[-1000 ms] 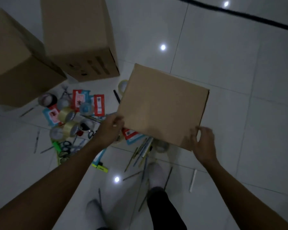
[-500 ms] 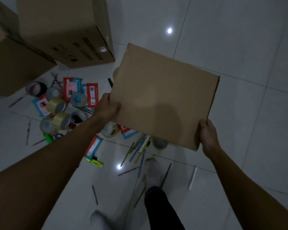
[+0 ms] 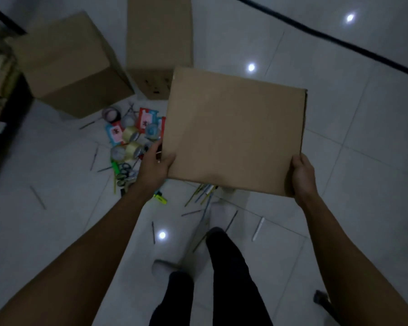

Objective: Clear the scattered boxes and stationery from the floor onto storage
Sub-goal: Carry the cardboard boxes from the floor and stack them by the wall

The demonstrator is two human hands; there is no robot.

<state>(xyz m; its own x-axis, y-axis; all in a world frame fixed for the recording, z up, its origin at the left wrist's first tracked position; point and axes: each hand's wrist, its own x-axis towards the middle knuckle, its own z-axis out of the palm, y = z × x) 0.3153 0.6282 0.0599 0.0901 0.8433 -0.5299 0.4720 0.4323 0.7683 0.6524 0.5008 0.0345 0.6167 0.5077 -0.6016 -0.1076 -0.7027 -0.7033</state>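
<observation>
3 cardboard boxes are in sight, all closed, so their contents cannot be told. 2 big ones stand on the tiled floor [image 3: 339, 128]: the left box [image 3: 64, 64] and the tall box [image 3: 158, 41] just beside it. The 3rd, a flat brown box [image 3: 233, 132], is held up off the floor between both hands. The left hand [image 3: 154, 162] grips its near left corner, thumb curled over the top face; the right hand [image 3: 302, 176] grips the near right corner, fingers wrapped under the edge. Compared with half a second ago, the flat box sits higher and further right in view, now covering the lower corner of the tall box and more of the clutter. Its top is plain, smooth and unmarked, with a flap seam showing along the right side. Below it on the floor lie tape rolls [image 3: 130, 147], red and blue card packs [image 3: 116, 134], a yellow highlighter [image 3: 160, 198] and scattered pens [image 3: 203, 195].
</observation>
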